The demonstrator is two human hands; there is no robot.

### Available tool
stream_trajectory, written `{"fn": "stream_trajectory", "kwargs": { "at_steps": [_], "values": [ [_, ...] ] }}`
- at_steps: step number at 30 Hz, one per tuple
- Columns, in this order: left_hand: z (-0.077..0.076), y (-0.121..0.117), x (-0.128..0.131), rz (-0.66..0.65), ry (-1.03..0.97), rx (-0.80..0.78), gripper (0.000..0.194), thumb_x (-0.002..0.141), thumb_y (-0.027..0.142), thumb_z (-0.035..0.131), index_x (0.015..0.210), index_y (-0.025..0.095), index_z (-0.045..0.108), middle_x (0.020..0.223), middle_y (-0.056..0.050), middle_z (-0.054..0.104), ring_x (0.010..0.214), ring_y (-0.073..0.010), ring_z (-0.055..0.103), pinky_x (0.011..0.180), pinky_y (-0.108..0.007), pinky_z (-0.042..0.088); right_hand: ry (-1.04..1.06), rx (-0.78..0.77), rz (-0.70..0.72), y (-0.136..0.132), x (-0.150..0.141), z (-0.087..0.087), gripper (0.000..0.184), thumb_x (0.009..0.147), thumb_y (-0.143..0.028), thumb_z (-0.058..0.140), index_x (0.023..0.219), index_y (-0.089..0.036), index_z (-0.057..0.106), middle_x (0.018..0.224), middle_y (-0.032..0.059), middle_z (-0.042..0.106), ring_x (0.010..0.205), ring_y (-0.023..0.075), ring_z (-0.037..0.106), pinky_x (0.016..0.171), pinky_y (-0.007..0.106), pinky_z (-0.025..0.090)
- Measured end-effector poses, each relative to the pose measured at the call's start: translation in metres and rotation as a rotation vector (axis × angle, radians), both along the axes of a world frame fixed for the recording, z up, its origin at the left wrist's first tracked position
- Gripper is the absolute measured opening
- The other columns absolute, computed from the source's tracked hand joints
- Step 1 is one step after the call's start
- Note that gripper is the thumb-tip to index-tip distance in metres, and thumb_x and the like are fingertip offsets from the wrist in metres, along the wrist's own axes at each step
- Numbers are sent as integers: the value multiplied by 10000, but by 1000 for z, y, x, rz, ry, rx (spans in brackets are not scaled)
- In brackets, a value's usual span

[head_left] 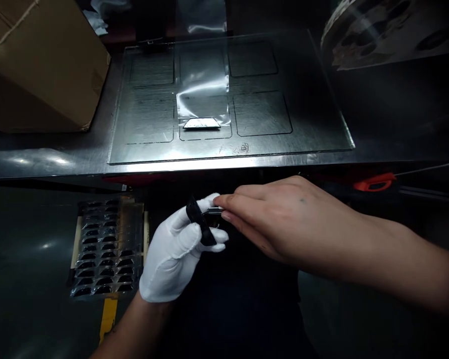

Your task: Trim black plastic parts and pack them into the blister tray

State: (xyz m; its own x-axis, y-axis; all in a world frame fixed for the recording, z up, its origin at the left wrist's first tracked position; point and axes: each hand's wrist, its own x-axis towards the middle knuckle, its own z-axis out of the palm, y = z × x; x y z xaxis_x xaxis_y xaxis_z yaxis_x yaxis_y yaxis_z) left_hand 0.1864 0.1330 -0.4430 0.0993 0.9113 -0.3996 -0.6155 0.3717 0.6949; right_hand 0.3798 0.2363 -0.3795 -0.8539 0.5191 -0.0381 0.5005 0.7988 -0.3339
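Observation:
My left hand (175,249), in a white glove, is closed around a small black curved part (199,223) and holds it upright below the table's front edge. My bare right hand (277,219) reaches in from the right, and its fingertips pinch a thin shiny strip or tab (214,211) at the top of that part. On the metal plate (145,124) above lies a clear plastic bag (202,94) with a small flat pale piece (201,123) at its lower end.
A clear blister tray (107,249) of several black parts sits low on the left. A cardboard box (41,65) stands at the back left. An orange-handled tool (374,183) lies under the table edge on the right. A printed sheet (381,32) is at the back right.

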Motion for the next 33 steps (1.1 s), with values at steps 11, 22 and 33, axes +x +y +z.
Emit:
{"fn": "stream_trajectory", "kwargs": {
  "at_steps": [11, 22, 33],
  "values": [
    [0, -1, 1, -12, 46, -25, 375, 928, 354, 760, 1284, 235, 739, 1114, -77, 767, 859, -172, 759, 749, -247, 641, -50, 57, 18, -2, 0, -2, 230, 1017, -206, 550, 1195, -197, 696, 941, 33, 752, 720, 169, 679, 570, 280, 350],
    [-5, -2, 4, -19, 34, -14, 342, 975, 301, 705, 1310, 239, 726, 1071, -87, 789, 923, -190, 770, 795, -258, 640, -86, -57, 11, -4, 6, -3, 240, 1037, -238, 538, 1218, -213, 694, 926, 17, 740, 712, 165, 677, 581, 287, 375],
    [-2, 1, 3, 5, 32, 8, 272, 980, 281, 687, 1241, 269, 759, 1335, -105, 723, 946, -206, 779, 777, -270, 655, -34, -74, 9, -8, 10, -4, 255, 1030, -231, 555, 1240, -205, 696, 916, 15, 737, 710, 157, 678, 593, 282, 403]
  ]
}}
